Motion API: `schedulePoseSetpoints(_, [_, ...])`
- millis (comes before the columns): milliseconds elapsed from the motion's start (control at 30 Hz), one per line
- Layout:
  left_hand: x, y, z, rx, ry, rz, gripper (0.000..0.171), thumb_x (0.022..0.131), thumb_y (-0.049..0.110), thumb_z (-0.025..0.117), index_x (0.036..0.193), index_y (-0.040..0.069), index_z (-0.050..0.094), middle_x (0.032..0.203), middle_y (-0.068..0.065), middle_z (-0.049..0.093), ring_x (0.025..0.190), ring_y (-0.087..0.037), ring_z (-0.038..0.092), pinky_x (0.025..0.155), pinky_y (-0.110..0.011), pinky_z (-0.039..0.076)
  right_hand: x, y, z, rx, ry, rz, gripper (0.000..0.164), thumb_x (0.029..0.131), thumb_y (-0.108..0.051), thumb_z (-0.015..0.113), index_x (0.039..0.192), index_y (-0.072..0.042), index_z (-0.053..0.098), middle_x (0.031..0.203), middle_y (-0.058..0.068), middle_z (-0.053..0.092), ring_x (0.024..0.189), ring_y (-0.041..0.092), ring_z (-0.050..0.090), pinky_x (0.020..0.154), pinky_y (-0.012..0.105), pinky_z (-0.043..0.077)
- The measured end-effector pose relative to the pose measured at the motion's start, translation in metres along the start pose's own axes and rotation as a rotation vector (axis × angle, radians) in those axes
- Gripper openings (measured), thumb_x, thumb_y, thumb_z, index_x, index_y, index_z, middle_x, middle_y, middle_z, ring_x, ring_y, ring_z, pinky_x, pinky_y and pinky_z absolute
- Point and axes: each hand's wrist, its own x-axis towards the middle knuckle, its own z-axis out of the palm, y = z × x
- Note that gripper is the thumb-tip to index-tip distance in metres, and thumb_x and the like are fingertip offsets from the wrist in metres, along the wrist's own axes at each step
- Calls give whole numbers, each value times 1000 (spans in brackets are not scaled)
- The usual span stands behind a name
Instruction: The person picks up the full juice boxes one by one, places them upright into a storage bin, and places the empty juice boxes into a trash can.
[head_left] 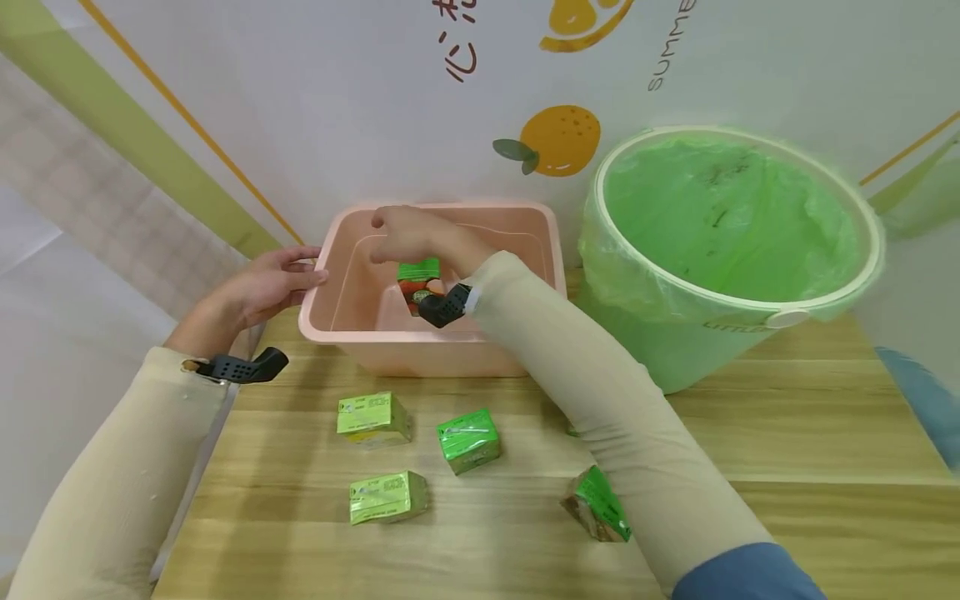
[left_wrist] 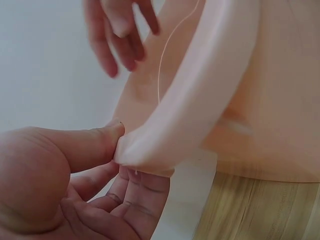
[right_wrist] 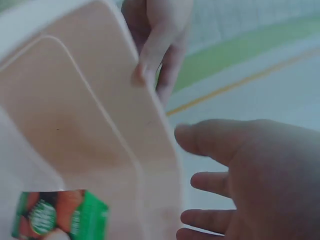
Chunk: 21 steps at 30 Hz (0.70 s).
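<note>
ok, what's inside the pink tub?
One green box with a printed picture. The right hand, wrist camera and sleeve hide part of the pink tub; anything behind them can't be seen.

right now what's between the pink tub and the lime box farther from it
The nearer lime box lies between the pink tub and the farther lime box, as the head view shows.

The right sleeve (head_left: 600, 367) mostly hides a green item (head_left: 572, 432). The right wrist view's bottom edge crops the blurred box (right_wrist: 55, 216) in the tub (right_wrist: 90, 120).
</note>
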Motion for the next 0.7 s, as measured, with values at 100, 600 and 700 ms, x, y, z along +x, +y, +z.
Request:
schedulePoseSetpoints(100, [0, 0, 0, 4, -1, -2, 68, 97, 20, 54, 148, 2, 14, 118, -7, 47, 93, -6, 60, 80, -22, 51, -12, -13, -5, -166, -19, -10, 70, 94, -46, 48, 150, -16, 20, 152, 3, 26, 138, 19, 23, 111, 34, 25])
schedulePoseSetpoints(600, [0, -2, 0, 37, -7, 0, 69, 97, 21, 53, 149, 1, 12, 114, -2, 50, 91, -3, 60, 80, -21, 51, -105, -36, 4, -522, 62, -133, 80, 89, -68, 35, 151, -26, 9, 157, 9, 2, 142, 29, -4, 112, 55, 2])
schedulePoseSetpoints(700, [1, -1, 1, 29, -6, 1, 68, 97, 20, 53, 149, 1, 13, 111, 0, 51, 90, -3, 60, 80, -21, 51, -125, -32, 7, -540, 110, -211, 79, 90, -67, 36, 151, -24, 11, 156, 8, 6, 143, 27, -1, 112, 56, 4])
